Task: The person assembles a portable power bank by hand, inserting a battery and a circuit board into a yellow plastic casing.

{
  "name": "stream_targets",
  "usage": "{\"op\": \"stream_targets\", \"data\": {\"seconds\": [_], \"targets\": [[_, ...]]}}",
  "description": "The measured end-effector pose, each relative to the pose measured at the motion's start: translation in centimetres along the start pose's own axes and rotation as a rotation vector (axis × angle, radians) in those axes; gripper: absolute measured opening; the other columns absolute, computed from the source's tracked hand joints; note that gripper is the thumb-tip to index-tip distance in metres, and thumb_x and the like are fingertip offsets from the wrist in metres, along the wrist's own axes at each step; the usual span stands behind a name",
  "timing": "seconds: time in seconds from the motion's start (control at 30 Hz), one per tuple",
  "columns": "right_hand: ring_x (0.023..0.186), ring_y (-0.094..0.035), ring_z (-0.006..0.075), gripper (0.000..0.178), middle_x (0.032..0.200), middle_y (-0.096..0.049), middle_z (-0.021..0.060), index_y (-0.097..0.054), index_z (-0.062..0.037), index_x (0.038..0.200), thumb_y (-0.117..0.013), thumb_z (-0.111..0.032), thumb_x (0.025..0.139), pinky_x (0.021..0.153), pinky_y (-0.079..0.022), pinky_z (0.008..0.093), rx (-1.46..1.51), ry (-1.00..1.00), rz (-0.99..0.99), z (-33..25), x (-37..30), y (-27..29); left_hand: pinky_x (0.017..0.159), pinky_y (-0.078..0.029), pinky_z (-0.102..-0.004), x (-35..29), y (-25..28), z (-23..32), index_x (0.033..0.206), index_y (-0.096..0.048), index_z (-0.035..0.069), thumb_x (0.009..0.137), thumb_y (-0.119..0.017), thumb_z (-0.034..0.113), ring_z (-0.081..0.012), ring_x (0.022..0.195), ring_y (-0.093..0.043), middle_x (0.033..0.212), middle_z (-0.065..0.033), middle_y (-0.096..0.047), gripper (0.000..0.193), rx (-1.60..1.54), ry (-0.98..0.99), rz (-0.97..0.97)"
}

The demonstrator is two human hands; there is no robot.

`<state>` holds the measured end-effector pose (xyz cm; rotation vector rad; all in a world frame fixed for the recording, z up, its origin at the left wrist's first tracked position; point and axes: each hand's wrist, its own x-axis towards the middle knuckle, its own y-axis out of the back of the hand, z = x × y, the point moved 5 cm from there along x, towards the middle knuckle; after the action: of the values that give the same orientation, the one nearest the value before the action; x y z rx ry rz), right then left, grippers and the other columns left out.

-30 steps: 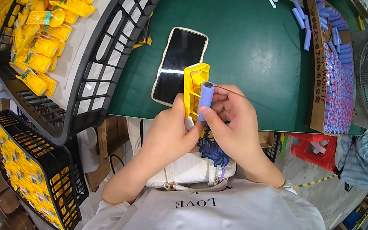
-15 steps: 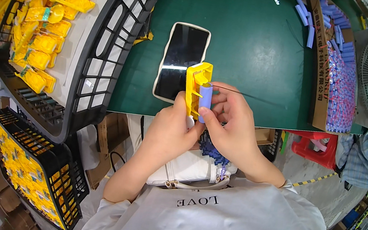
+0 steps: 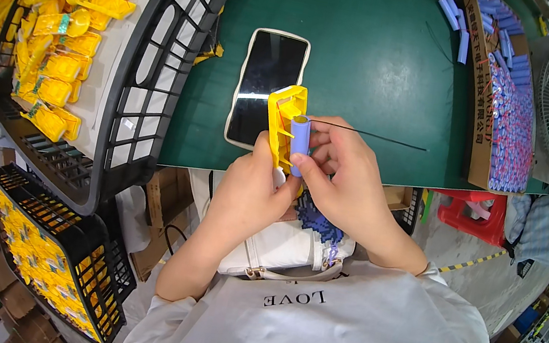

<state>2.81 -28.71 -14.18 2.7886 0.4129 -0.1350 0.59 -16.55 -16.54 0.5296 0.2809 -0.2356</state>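
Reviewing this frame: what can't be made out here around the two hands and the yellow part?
- Head view: lower end of the yellow plastic holder, covered by the left hand.
- Bottom of the blue cylindrical cell, wrapped by the right hand.
- Blue pieces in the lap, mostly under both hands.
- Thin dark wire: its near end is lost behind fingers.

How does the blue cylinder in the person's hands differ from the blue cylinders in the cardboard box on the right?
The blue cylinder is single, held upright by the right hand against the yellow plastic holder, which the left hand steadies. The blue cylinders in the cardboard box are many, packed closely and untouched. The held one shows its side; those mostly show their ends. Both have the same blue colour and round shape.
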Motion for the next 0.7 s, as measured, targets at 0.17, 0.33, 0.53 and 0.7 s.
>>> {"op": "stream_targets", "data": {"seconds": [0.17,0.33,0.53,0.7], "targets": [[0.064,-0.059,0.0211,0.033,0.095,-0.056,0.015,-0.048,0.005,0.106,-0.06,-0.003,0.077,0.061,-0.048,0.0311,-0.026,0.032,-0.016,0.1,0.1,-0.1,0.054,-0.048,-0.0404,0.0,0.0,-0.2,0.108,-0.039,-0.003,0.075,-0.061,0.016,-0.0354,0.062,-0.061,0.07,-0.0208,-0.059,0.044,0.031,-0.017,0.01],[0.068,-0.059,0.0219,0.032,0.099,-0.055,0.0154,-0.048,0.0029,0.107,-0.06,-0.002,0.077,0.063,-0.048,0.0314,-0.057,0.044,-0.018,0.0,0.2,-0.2,0.052,-0.047,-0.0397,0.1,0.0,0.2,0.108,-0.038,-0.002,0.073,-0.063,0.017,-0.0356,0.061,-0.06,0.068,-0.0205,-0.058,0.046,0.014,-0.047,0.012],[0.069,-0.058,0.0197,0.042,0.106,-0.048,0.0122,-0.046,-0.0012,0.112,-0.065,-0.006,0.074,0.063,-0.048,0.0294,-0.069,-0.013,0.072,-0.6,-0.2,0.9,0.053,-0.048,-0.0331,-0.1,-0.3,0.7,0.108,-0.039,-0.001,0.074,-0.062,0.014,-0.0275,0.059,-0.063,0.068,-0.0156,-0.06,0.044,-0.215,0.018,-0.058],[0.078,-0.056,0.0125,0.046,0.103,-0.053,0.0082,-0.049,-0.0049,0.117,-0.068,-0.013,0.075,0.068,-0.045,0.0244,0.056,0.113,-0.02,1.8,1.9,2.0,0.064,-0.05,-0.0282,0.0,-0.9,-0.2,0.111,-0.04,-0.002,0.076,-0.063,0.01,-0.0186,0.073,-0.064,0.08,-0.0124,-0.062,0.044,-0.339,-0.104,-0.123]]}}
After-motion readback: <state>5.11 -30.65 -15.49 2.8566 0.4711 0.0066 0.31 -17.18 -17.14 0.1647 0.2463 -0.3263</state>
